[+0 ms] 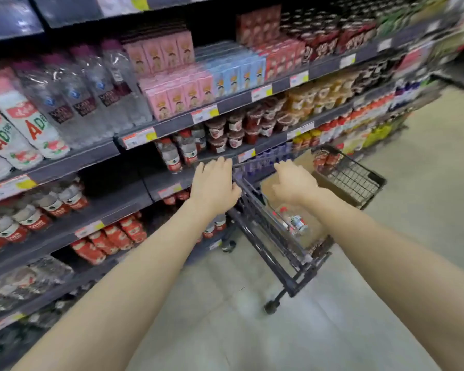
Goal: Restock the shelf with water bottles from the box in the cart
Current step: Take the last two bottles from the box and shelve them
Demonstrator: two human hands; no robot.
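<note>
Supermarket aisle with a pale smooth floor (252,330); tiers of dark grey metal shelving fill the left side. Dark wire-sided metal shopping cart (359,180) stands just beside the shelving, presumably so that stock can pass across without a step. Within it sits an open brown cardboard box (315,231), and clear plastic water bottles with red caps (292,222) lie in the box's near end; these are the task's goods, not yet lifted.

Both bare arms reach forward over the cart. Left hand (213,183), palm down with fingers straight, hovers at the cart's shelf-side rim; whether its thumb touches the rim cannot be told. Right hand (292,183), fingers loosely spread and slightly bent, is above the box and grasps nothing. Neither hand holds a bottle; judged from the pose, a reach into the box is the step in hand.

Red-labelled shelf bottles (177,156) of like kind stand on the dark grey shelf (134,188) beyond the left hand, the probable destination.

Obscured: hands and forearms cover much of the box's interior, so the number of bottles is unknown. Labels and price tags are blurred past reading, and the shelving's far end is smeared.
</note>
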